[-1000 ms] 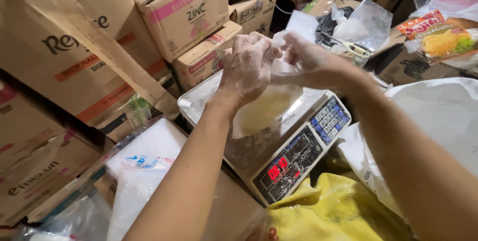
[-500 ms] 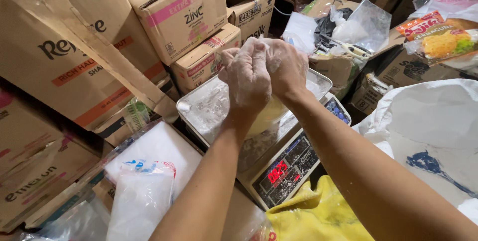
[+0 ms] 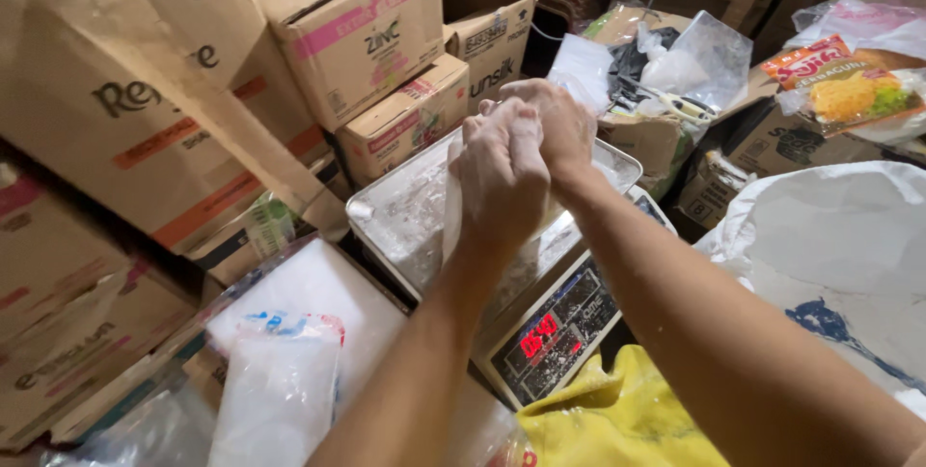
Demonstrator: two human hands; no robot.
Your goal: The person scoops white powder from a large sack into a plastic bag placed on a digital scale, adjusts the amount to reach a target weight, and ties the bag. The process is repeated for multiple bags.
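Clenching together above the scale, the left hand (image 3: 502, 173) and right hand (image 3: 550, 120) are both curled shut around the gathered neck of a clear plastic bag (image 3: 453, 206), knuckles touching, the left one nearer the person and the right just beyond it. The bag hangs straight down from the two fists, its long axis upright, its belly mostly hidden behind the left wrist and resting on the scale's metal tray (image 3: 400, 211). Below the forearms sits the scale's lit display (image 3: 542, 334), then a yellow sack (image 3: 617, 409); cardboard boxes (image 3: 357, 23) stack up to the left.
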